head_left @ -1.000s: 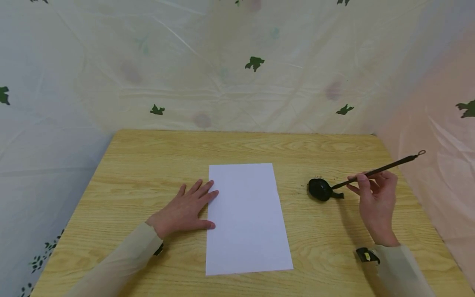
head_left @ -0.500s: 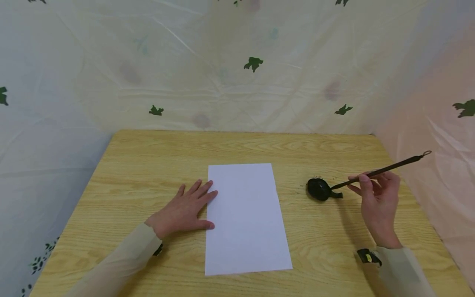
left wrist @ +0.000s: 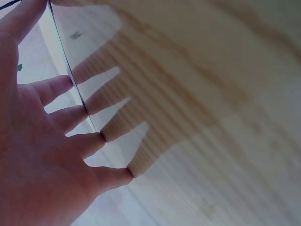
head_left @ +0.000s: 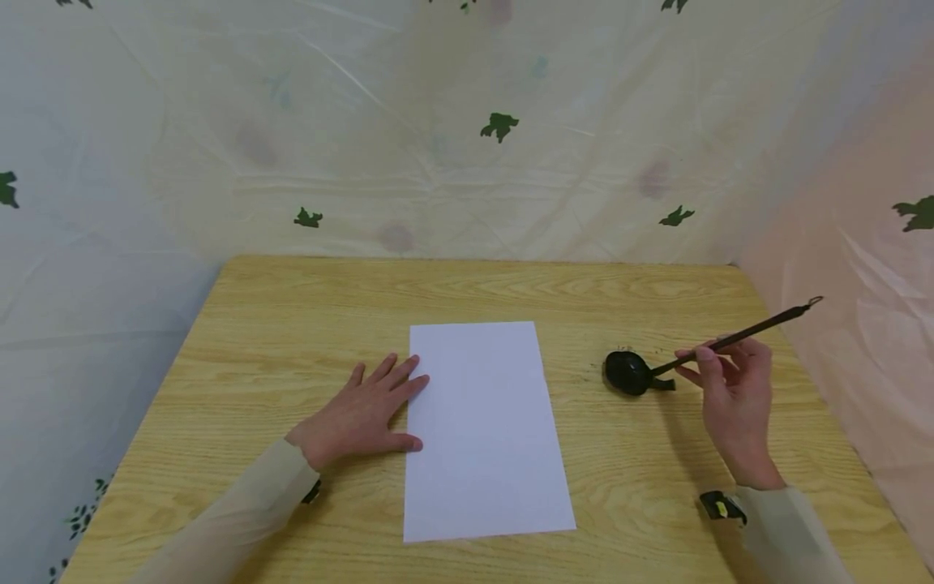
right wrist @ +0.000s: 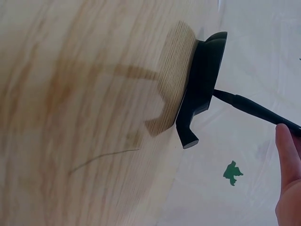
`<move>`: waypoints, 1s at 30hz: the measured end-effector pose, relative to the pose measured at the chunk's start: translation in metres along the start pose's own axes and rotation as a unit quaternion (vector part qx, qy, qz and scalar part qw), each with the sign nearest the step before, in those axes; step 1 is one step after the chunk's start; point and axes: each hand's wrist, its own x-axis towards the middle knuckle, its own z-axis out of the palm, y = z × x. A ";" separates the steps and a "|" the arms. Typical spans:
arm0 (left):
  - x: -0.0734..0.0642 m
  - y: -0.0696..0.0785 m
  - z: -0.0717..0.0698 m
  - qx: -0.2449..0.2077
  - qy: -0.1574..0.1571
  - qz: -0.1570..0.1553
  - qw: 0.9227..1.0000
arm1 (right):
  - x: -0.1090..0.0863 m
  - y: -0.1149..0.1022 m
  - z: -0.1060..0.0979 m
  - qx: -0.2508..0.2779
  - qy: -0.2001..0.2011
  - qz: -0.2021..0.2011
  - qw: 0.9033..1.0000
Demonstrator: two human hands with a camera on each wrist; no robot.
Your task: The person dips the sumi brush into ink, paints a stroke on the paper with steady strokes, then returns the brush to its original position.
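My right hand (head_left: pixel 739 405) pinches a dark writing brush (head_left: pixel 759 326) by its handle, which slants up to the right and ends in a small loop. The brush's tip meets the rim of a black ink dish (head_left: pixel 626 373) with a short stubby handle; in the right wrist view the tip touches the edge of that dish (right wrist: pixel 203 70). Spread flat, my left hand (head_left: pixel 361 418) rests with its fingertips and thumb on the left edge of a white sheet of paper (head_left: pixel 485 438). The left wrist view shows the fingers (left wrist: pixel 63 117) straight and apart.
Both hands work on a wooden table (head_left: pixel 306 308). A few dark specks lie around the dish. Pale sheeting with green leaf shapes (head_left: pixel 438 162) hangs behind the table and at both sides.
The right hand and brush shift slightly right, then back left and a little lower, with the tip staying at the dish. Left hand and paper stay in place.
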 end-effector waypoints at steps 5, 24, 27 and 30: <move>-0.001 0.000 -0.001 0.000 -0.004 0.000 1.000 | -0.001 -0.001 0.001 -0.051 -0.006 0.000 0.999; 0.001 0.000 0.000 0.004 -0.007 -0.005 1.000 | 0.001 -0.003 -0.001 -0.155 -0.017 -0.015 0.988; 0.001 0.000 0.000 0.004 -0.006 -0.005 1.000 | 0.002 -0.001 -0.002 -0.135 -0.015 -0.025 0.990; 0.000 0.000 -0.001 0.004 -0.006 -0.005 1.000 | 0.002 0.000 -0.002 -0.094 -0.013 -0.028 0.995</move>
